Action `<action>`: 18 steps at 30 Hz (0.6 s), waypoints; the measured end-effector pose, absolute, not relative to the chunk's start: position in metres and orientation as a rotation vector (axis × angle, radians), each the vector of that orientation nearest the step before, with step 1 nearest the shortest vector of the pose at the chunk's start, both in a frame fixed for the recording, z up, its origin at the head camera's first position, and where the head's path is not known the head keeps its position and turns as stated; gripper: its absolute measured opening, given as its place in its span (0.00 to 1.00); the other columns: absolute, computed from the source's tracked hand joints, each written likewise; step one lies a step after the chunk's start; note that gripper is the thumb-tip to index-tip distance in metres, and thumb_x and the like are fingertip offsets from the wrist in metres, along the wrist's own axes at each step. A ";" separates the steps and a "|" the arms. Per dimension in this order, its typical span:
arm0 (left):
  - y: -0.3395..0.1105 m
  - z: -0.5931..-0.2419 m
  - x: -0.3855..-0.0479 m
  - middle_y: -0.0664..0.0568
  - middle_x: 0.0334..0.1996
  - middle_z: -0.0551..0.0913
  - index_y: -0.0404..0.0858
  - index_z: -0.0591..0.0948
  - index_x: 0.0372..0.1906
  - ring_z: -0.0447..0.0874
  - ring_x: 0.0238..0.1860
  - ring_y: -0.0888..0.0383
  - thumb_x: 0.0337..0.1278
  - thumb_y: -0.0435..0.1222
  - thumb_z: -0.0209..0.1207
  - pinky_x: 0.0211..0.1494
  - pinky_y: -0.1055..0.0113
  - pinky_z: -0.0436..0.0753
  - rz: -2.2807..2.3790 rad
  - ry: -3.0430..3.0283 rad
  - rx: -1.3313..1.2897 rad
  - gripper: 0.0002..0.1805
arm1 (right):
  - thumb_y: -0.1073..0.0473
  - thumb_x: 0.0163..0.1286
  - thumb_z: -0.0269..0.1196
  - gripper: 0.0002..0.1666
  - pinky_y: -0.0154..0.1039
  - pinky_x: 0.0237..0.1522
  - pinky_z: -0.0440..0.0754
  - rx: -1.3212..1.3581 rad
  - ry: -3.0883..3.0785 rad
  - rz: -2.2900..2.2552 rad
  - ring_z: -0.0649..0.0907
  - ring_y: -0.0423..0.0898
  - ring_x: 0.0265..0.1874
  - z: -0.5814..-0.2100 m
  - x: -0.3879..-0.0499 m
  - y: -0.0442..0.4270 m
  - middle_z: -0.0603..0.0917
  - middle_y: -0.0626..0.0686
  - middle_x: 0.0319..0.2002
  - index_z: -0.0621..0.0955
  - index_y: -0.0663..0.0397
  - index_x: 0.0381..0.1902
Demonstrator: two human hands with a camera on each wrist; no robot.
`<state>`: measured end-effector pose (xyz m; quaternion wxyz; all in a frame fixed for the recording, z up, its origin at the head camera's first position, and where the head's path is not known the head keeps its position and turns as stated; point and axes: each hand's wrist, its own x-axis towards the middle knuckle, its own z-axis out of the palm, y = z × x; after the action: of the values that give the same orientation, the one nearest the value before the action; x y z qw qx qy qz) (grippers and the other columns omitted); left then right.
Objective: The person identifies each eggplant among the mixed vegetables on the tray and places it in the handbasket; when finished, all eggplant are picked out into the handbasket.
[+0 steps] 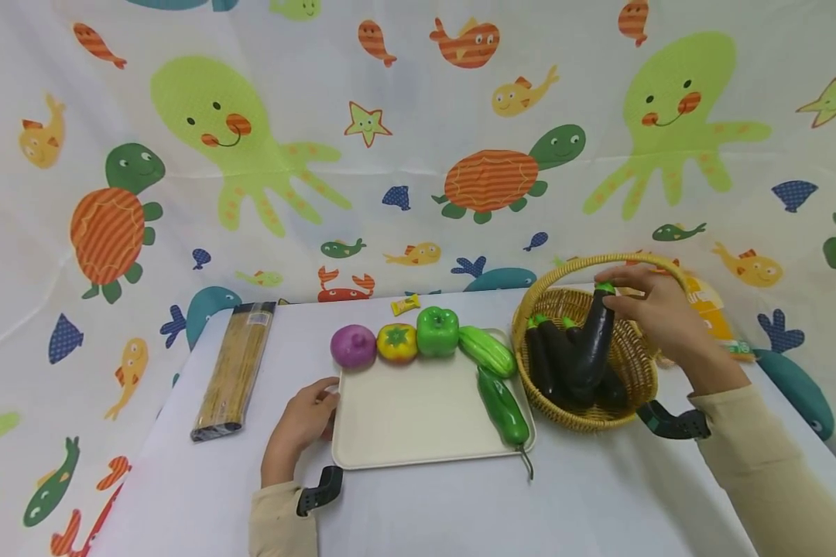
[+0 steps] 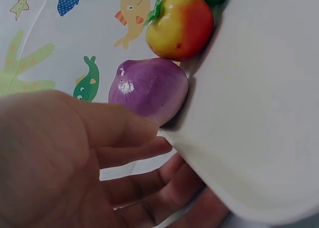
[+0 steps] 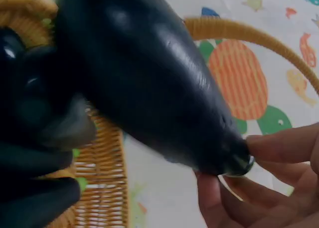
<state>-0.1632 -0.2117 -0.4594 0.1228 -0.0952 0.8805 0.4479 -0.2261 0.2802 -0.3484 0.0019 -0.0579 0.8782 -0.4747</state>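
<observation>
My right hand (image 1: 658, 313) pinches a dark eggplant (image 1: 594, 348) by its green stem end, holding it tilted over a wicker basket (image 1: 578, 422). Several more eggplants (image 3: 35, 198) lie in that basket. At the cream tray (image 1: 425, 418), my left hand (image 1: 306, 418) holds the left rim; its thumb is by the edge and some fingers reach under it, in the left wrist view. Along the tray's far edge are a purple onion (image 1: 353, 346), a yellow-red tomato-like fruit (image 1: 397, 343), a green bell pepper (image 1: 437, 333) and a light green cucumber (image 1: 488, 351). A long green pepper (image 1: 503, 406) lies along its right side.
On the left lies a wrapped bundle of wooden sticks (image 1: 237, 370). A small yellow packet (image 1: 406, 305) is behind the tray. An orange package (image 1: 712, 309) stands behind the basket, whose arched handle (image 1: 529, 298) rises beside my right hand. A patterned cloth hangs behind the table.
</observation>
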 end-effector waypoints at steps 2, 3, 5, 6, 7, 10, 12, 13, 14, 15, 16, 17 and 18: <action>-0.211 -0.460 -0.163 0.34 0.51 0.81 0.31 0.71 0.72 0.84 0.36 0.51 0.76 0.35 0.48 0.35 0.59 0.87 1.304 2.575 -0.276 0.24 | 0.59 0.78 0.58 0.23 0.29 0.38 0.82 -0.184 2.772 -1.396 0.77 0.61 0.56 -0.344 -0.232 0.282 0.71 0.64 0.67 0.75 0.60 0.67; -0.211 -0.460 -0.163 0.34 0.51 0.81 0.32 0.71 0.72 0.84 0.38 0.51 0.76 0.35 0.48 0.35 0.59 0.87 1.306 2.576 -0.274 0.24 | 0.58 0.79 0.58 0.23 0.31 0.38 0.81 -0.180 2.770 -1.361 0.78 0.60 0.53 -0.342 -0.234 0.283 0.72 0.64 0.67 0.75 0.59 0.68; -0.210 -0.459 -0.163 0.34 0.52 0.80 0.32 0.70 0.72 0.84 0.41 0.50 0.76 0.35 0.48 0.36 0.59 0.88 1.308 2.575 -0.272 0.25 | 0.56 0.79 0.58 0.24 0.31 0.39 0.80 -0.164 2.757 -1.322 0.79 0.54 0.52 -0.339 -0.237 0.284 0.73 0.62 0.67 0.75 0.56 0.69; -0.210 -0.459 -0.164 0.34 0.52 0.80 0.32 0.70 0.72 0.84 0.41 0.50 0.77 0.36 0.48 0.36 0.59 0.88 1.312 2.573 -0.272 0.25 | 0.56 0.79 0.58 0.24 0.31 0.40 0.81 -0.160 2.758 -1.298 0.80 0.51 0.49 -0.338 -0.238 0.285 0.74 0.61 0.66 0.75 0.55 0.69; -0.210 -0.459 -0.164 0.34 0.52 0.80 0.32 0.70 0.72 0.83 0.42 0.50 0.77 0.36 0.48 0.36 0.59 0.88 1.314 2.569 -0.275 0.25 | 0.56 0.78 0.59 0.23 0.32 0.39 0.81 -0.166 2.754 -1.277 0.80 0.49 0.46 -0.337 -0.239 0.285 0.75 0.61 0.65 0.76 0.55 0.68; -0.209 -0.458 -0.164 0.34 0.53 0.79 0.32 0.70 0.72 0.83 0.42 0.49 0.77 0.36 0.48 0.36 0.59 0.88 1.322 2.557 -0.282 0.25 | 0.61 0.79 0.57 0.20 0.31 0.41 0.81 -0.236 2.727 -1.205 0.79 0.47 0.47 -0.337 -0.243 0.288 0.74 0.62 0.66 0.77 0.58 0.65; -0.209 -0.458 -0.164 0.34 0.53 0.79 0.32 0.70 0.72 0.84 0.41 0.50 0.77 0.35 0.48 0.36 0.59 0.88 1.319 2.559 -0.281 0.25 | 0.65 0.78 0.56 0.19 0.34 0.41 0.82 -0.285 2.692 -1.175 0.79 0.52 0.47 -0.339 -0.249 0.289 0.73 0.66 0.66 0.77 0.61 0.64; -0.209 -0.458 -0.164 0.34 0.52 0.79 0.32 0.70 0.72 0.84 0.39 0.50 0.77 0.35 0.48 0.36 0.59 0.88 1.320 2.558 -0.282 0.25 | 0.66 0.77 0.55 0.19 0.34 0.41 0.82 -0.304 2.661 -1.169 0.78 0.54 0.50 -0.341 -0.253 0.289 0.72 0.68 0.67 0.77 0.62 0.63; -0.209 -0.458 -0.164 0.33 0.52 0.79 0.32 0.70 0.72 0.84 0.38 0.51 0.77 0.35 0.47 0.36 0.58 0.88 1.317 2.561 -0.280 0.25 | 0.67 0.77 0.54 0.19 0.35 0.43 0.83 -0.316 2.632 -1.163 0.78 0.56 0.52 -0.343 -0.257 0.290 0.71 0.69 0.67 0.77 0.64 0.63; -0.209 -0.458 -0.164 0.33 0.52 0.80 0.31 0.70 0.72 0.84 0.37 0.51 0.77 0.35 0.48 0.35 0.59 0.88 1.312 2.565 -0.280 0.25 | 0.68 0.76 0.54 0.19 0.36 0.44 0.84 -0.318 2.598 -1.168 0.77 0.57 0.54 -0.346 -0.262 0.290 0.71 0.70 0.68 0.76 0.65 0.63; -0.210 -0.459 -0.163 0.33 0.52 0.80 0.31 0.70 0.72 0.84 0.35 0.52 0.77 0.35 0.48 0.35 0.59 0.87 1.308 2.568 -0.281 0.25 | 0.69 0.76 0.54 0.20 0.37 0.45 0.84 -0.300 2.563 -1.177 0.78 0.57 0.54 -0.349 -0.266 0.289 0.71 0.71 0.68 0.76 0.65 0.63; -0.210 -0.459 -0.163 0.34 0.51 0.80 0.31 0.70 0.72 0.84 0.35 0.52 0.77 0.35 0.48 0.35 0.59 0.87 1.302 2.571 -0.282 0.25 | 0.69 0.76 0.54 0.20 0.38 0.46 0.85 -0.282 2.533 -1.180 0.78 0.57 0.54 -0.352 -0.271 0.289 0.71 0.71 0.67 0.76 0.65 0.63; -0.210 -0.460 -0.163 0.34 0.51 0.80 0.31 0.70 0.72 0.84 0.34 0.52 0.76 0.35 0.48 0.35 0.59 0.87 1.300 2.572 -0.282 0.25 | 0.69 0.76 0.54 0.20 0.39 0.46 0.85 -0.270 2.503 -1.178 0.79 0.56 0.53 -0.355 -0.276 0.289 0.71 0.72 0.67 0.76 0.66 0.63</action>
<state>-0.1627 -0.2101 -0.4597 0.1224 -0.0968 0.8816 0.4455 -0.2758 0.2886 -0.3552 0.1801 -0.0954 0.8859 -0.4168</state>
